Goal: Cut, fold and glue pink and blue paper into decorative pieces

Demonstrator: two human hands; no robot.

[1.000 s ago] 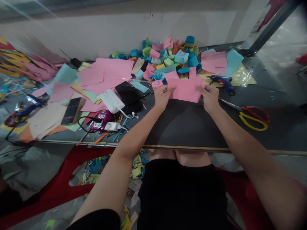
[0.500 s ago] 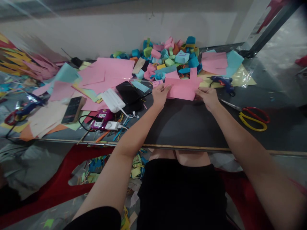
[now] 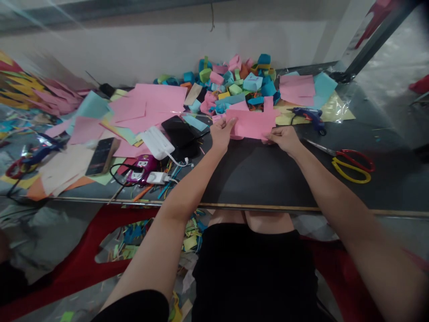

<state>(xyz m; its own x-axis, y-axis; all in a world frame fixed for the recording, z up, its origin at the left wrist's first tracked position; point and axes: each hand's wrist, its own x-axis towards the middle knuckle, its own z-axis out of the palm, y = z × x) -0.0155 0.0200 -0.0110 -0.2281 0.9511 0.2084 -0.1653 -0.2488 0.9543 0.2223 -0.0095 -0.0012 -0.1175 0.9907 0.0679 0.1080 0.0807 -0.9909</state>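
A pink paper piece (image 3: 252,124) with a narrow tab rising from its upper right is stretched between both hands, just above the dark tabletop (image 3: 261,174). My left hand (image 3: 221,130) pinches its left edge, thumb on the front face. At the lower right corner, my right hand (image 3: 283,137) grips the paper between thumb and fingers. Behind it lies a heap of small folded paper shapes (image 3: 254,82) in blue, green, pink and orange. Scissors (image 3: 351,163) with one red and one yellow handle lie right of my right hand, below a blue glue gun (image 3: 310,117).
Left of my hands are a black phone (image 3: 179,130), a white power bank (image 3: 157,142), a purple power socket (image 3: 144,167) and another phone (image 3: 102,155) on paper sheets. A second glue gun (image 3: 40,150) lies far left. Pink sheets (image 3: 297,89) lie at the back right.
My right hand has shifted left and slightly down along the paper, from its right edge to the lower right corner. My left hand keeps its pinch. The whole view has shifted slightly.
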